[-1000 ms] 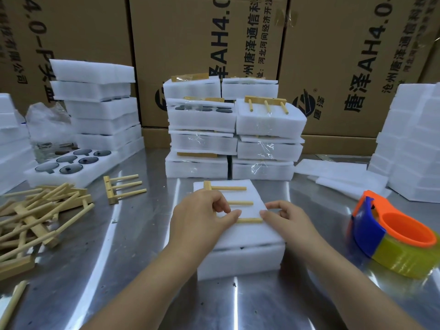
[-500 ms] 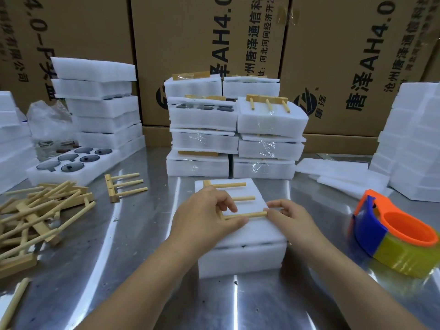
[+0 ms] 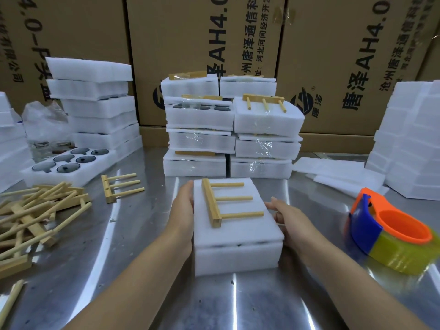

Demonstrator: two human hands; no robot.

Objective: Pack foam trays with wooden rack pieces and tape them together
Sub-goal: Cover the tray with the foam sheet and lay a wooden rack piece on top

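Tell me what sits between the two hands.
In the head view, the stacked foam trays fill the gap between the left hand and right hand, with a three-pegged wooden rack piece lying flat on top.

A shiny steel table (image 3: 133, 270) carries everything. At its centre sits a closed foam tray (image 3: 238, 258), lid on. At 3 o'clock lies an orange-and-blue tape dispenser (image 3: 390, 232). At 9 o'clock sprawls a loose pile of wooden rack pieces (image 3: 35, 210). Toward 10 lie one assembled wooden rack (image 3: 119, 186) and an open foam tray of dark lids (image 3: 59, 179). Taped foam stacks (image 3: 228, 144) stand at 12, a taller foam stack (image 3: 95, 103) at 11, flat foam sheets (image 3: 333, 172) at 2
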